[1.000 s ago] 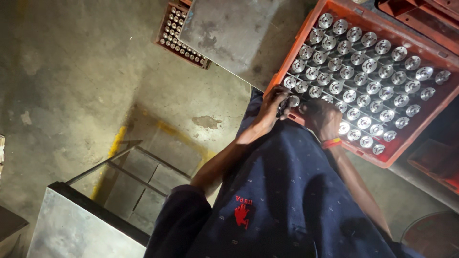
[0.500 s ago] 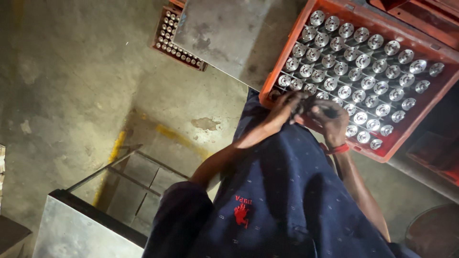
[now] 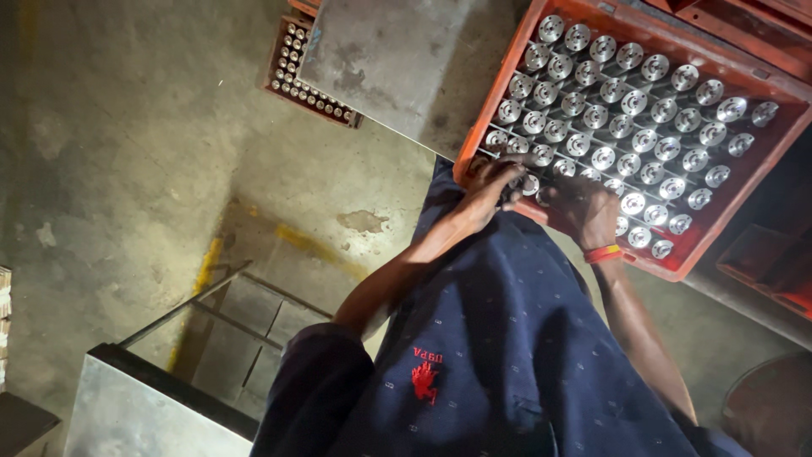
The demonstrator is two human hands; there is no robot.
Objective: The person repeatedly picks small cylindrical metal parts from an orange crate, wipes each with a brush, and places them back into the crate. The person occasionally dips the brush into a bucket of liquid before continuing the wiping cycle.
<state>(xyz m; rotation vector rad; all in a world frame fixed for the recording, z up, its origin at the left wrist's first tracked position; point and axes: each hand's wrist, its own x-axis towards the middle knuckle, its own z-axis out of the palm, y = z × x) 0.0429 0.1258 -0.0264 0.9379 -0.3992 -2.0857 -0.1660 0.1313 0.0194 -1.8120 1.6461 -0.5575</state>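
- Both hands have slid along the crate's near rim since a moment ago, now close together.
- Far left, a small tray of metal pieces [image 3: 309, 72] sits on the concrete floor [image 3: 127, 169].
- Left hand [image 3: 495, 182] curls its fingers over round metal parts [image 3: 626, 110]; I cannot tell its grip.
- Right hand [image 3: 584, 211], red wristband [image 3: 602, 253] showing, rests on the parts in the orange crate [image 3: 744, 199]; grip unclear.

Both arms reach forward toward the upper middle of the frame, elbows bent. The left hand [image 3: 495, 182] sits left of centre, fingers curled downward, its bare forearm running down-left to a dark sleeve. The right hand [image 3: 584, 211] lies just beside it, palm down, fingers bent, a red band on its wrist.
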